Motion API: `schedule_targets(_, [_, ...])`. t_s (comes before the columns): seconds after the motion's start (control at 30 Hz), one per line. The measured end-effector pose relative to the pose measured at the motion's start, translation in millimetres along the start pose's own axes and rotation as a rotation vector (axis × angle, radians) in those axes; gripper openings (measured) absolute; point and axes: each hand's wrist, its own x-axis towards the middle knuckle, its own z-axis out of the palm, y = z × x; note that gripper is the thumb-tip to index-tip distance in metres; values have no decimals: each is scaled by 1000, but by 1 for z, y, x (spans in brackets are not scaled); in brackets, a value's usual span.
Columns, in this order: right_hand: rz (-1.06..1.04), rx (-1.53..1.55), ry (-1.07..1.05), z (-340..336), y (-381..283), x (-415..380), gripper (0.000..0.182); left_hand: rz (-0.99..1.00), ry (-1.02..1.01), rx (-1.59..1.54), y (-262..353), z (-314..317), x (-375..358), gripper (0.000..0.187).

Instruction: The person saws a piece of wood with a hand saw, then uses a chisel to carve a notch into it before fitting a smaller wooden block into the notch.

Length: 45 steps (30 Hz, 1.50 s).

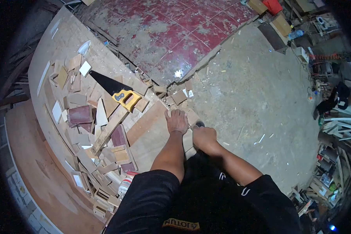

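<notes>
left hand (177, 121), fingers released, against pale wooden piece (192, 116) at bench (68, 27) edge; right hand (205, 139) clenched round dark, round-ended tool (199, 124); slip could hit nearby left fingers.

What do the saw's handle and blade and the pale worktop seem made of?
Handle: probably plastic, smooth bright yellow with grey inserts. Blade: likely steel, dark-coated, flat and tapering. Worktop: apparently wood, perhaps plywood, unpainted; its tan, sheet-like surface suggests it.
</notes>
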Motion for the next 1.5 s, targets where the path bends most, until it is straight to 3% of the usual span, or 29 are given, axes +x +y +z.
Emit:
schedule_targets(0.2, [-15,1,-87,-21,-23,-9,22,7,26,15,-1,3,-1,26])
schedule_targets(0.23, [-11,-46,18,1,-21,7,24,26,51,3,-2,5,-1,26])
schedule_targets(0.37, [14,-17,66,28,-21,45,27,20,17,21,-5,10,2,26])
schedule_targets(0.43, [-12,-65,-33,10,-26,37,30,21,38,45,-7,15,1,26])
schedule_targets(0.53, [-8,-122,-21,-1,-31,27,29,21,11,30,-9,18,1,27])
schedule_targets(0.67, [-14,-79,-51,33,-18,54,27,14,-17,52,-7,14,2,26])
schedule_targets(0.73, [-96,-25,14,45,-8,60,25,-8,-35,54,-4,10,1,26])
schedule_targets(0.8, [-41,10,75,61,-12,66,23,1,-39,57,-8,19,3,27])
schedule_targets(0.97, [-17,-63,25,50,-12,50,22,-1,-77,10,-5,16,-3,28])
schedule_targets(1.03, [-92,-70,-31,16,-10,31,41,1,2,49,-5,14,0,28])
schedule_targets(1.13, [-57,-31,-180,-16,-24,7,32,12,34,29,-6,15,0,27])
schedule_targets(1.17, [-2,-6,-40,10,-20,13,22,18,33,27,-5,13,0,27])
schedule_targets(1.33, [-51,22,-46,2,-11,2,25,-21,-81,27,2,-5,0,33])
schedule_targets(1.5, [11,64,-17,27,-1,6,24,-4,-16,5,2,-1,-1,28])
